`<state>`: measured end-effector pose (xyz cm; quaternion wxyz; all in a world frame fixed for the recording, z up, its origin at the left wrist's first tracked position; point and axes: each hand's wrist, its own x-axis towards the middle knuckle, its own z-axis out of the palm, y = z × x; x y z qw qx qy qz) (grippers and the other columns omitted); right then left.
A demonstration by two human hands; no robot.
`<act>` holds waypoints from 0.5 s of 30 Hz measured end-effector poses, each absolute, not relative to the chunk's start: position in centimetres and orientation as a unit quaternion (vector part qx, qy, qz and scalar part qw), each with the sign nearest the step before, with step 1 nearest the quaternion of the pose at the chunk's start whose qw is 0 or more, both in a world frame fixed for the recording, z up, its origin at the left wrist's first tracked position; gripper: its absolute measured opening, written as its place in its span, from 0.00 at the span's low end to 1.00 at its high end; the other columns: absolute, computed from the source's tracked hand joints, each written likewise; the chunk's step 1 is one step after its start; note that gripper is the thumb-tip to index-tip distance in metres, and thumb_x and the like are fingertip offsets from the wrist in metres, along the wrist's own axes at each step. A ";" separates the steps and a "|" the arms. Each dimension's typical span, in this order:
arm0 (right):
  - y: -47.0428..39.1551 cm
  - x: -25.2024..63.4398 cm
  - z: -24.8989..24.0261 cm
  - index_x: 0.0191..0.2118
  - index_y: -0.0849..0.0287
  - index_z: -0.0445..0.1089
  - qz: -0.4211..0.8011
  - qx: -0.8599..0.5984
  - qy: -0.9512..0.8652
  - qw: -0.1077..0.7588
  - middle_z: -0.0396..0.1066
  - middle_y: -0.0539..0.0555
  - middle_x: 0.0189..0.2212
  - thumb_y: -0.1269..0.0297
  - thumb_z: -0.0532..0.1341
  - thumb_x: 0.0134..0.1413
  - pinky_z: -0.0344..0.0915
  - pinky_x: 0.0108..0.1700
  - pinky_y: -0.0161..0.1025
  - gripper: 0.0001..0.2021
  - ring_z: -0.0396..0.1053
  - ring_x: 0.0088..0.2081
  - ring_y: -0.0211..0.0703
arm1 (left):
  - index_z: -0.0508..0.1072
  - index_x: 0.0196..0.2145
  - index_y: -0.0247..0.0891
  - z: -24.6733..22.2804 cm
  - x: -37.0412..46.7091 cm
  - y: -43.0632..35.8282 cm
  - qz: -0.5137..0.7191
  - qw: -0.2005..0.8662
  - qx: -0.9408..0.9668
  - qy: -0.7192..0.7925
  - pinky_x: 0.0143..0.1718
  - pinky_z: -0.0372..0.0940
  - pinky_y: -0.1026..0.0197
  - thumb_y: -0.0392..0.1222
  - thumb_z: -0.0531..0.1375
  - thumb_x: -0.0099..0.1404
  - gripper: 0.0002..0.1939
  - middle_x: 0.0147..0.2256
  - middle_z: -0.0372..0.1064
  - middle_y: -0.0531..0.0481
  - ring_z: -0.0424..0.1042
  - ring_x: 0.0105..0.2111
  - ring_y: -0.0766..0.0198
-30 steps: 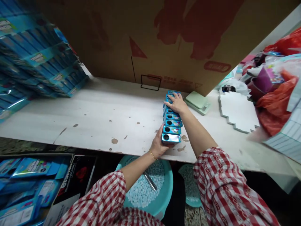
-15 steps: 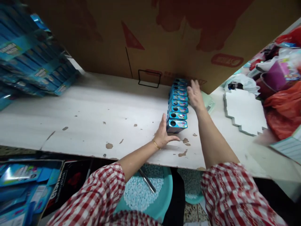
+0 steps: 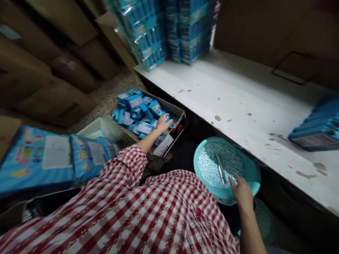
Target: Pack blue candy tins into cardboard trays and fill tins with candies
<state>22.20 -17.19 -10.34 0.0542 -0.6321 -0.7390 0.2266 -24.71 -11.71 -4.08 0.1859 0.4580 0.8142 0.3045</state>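
Observation:
My left hand [image 3: 162, 124] reaches into an open carton [image 3: 180, 124] of small blue printed boxes [image 3: 135, 102]. Its fingers are closed around one blue box [image 3: 167, 119], of which only a bit shows. Over the near right rim of a turquoise basin [image 3: 255, 178] hovers my right hand [image 3: 242, 192], empty, fingers apart. Inside the basin are many small pale-blue pieces [image 3: 209, 165], with a metal scoop-like tool [image 3: 220, 169] lying on them. A row of upright blue boxes [image 3: 317, 128] stands on the white table at the right.
Wrapped stacks of blue boxes [image 3: 150, 38] stand at the far end of the white table [image 3: 233, 95]. Large brown cartons [image 3: 53, 81] fill the left background. Bigger blue packs [image 3: 45, 155] lie at my left. A black wire frame [image 3: 293, 68] stands by the cardboard behind the table.
My view has swung left and down. Both hands have left the row of boxes on the table: the left has gone to the carton and closed on a box, the right to the basin.

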 end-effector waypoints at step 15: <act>-18.2 12.4 -12.1 0.42 0.62 0.70 0.269 -0.650 -0.674 -0.224 0.73 0.61 0.39 0.62 0.52 0.57 0.61 0.35 0.34 0.14 0.71 0.40 0.45 | 0.50 0.62 0.37 -9.6 -29.9 -10.0 0.027 0.248 0.444 0.861 0.53 0.57 0.53 0.51 0.59 0.60 0.38 0.55 0.60 0.33 0.62 0.55 0.46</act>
